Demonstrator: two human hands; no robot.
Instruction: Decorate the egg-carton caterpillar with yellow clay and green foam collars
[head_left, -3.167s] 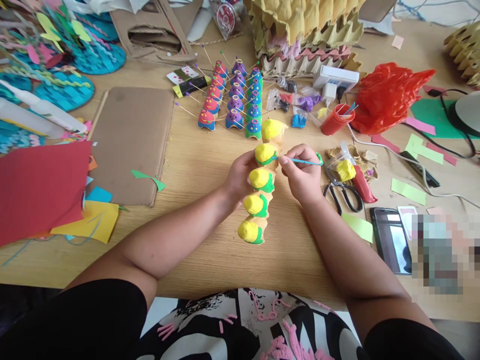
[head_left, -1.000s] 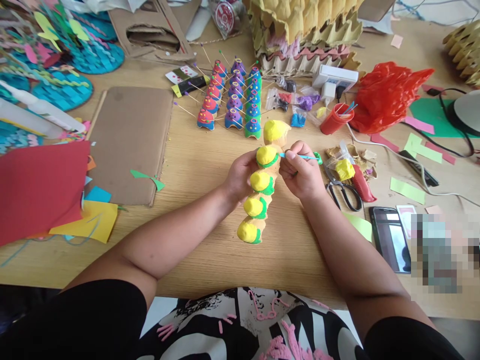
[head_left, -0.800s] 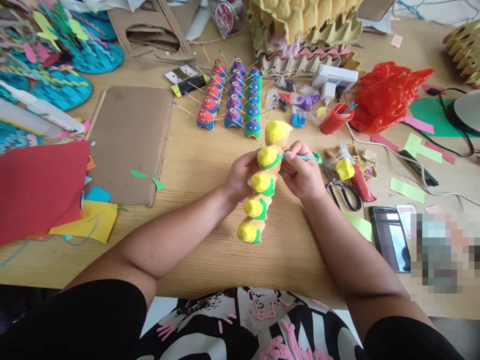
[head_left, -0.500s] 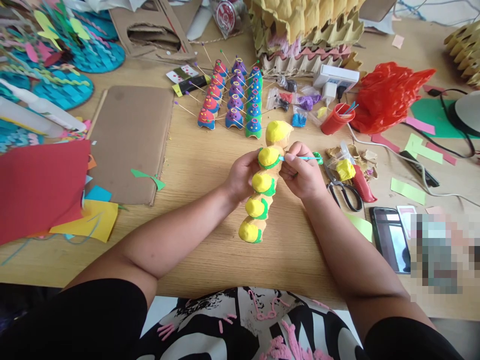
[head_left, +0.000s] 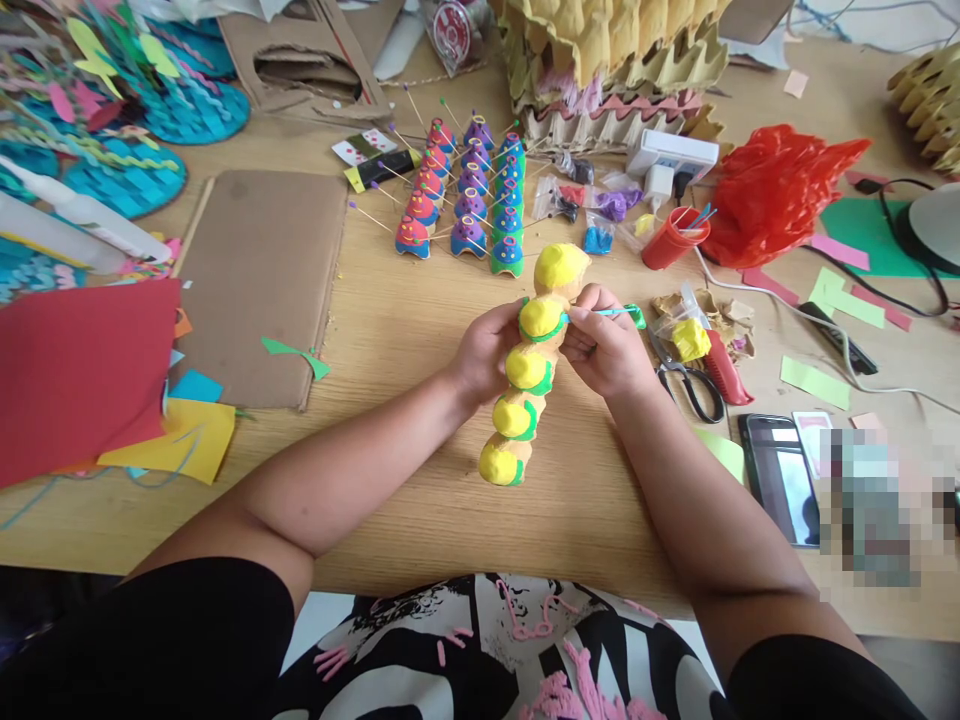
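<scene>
An egg carton strip (head_left: 525,400) with several bumps, topped in yellow clay and partly edged in green, is held over the table. My left hand (head_left: 486,352) is closed on its left side near the second bump from the far end; some fingers are hidden behind the strip. Between thumb and fingers, my right hand (head_left: 609,345) pinches a thin blue stick (head_left: 613,312). The stick's tip touches the green edging of that same bump. A lump of green clay (head_left: 636,316) shows just beyond the stick's other end.
Three rows of finished clay-covered strips (head_left: 469,200) stand ahead, with pins sticking out sideways. To the right are scissors (head_left: 688,385), a red cup (head_left: 675,238), clay packets (head_left: 611,205) and a phone (head_left: 778,480). Cardboard (head_left: 255,290) lies left; stacked egg trays (head_left: 607,60) stand behind.
The strip has shifted very slightly to the right. The blue stick has tilted a little in my right hand, its tip staying at the same bump's green edge.
</scene>
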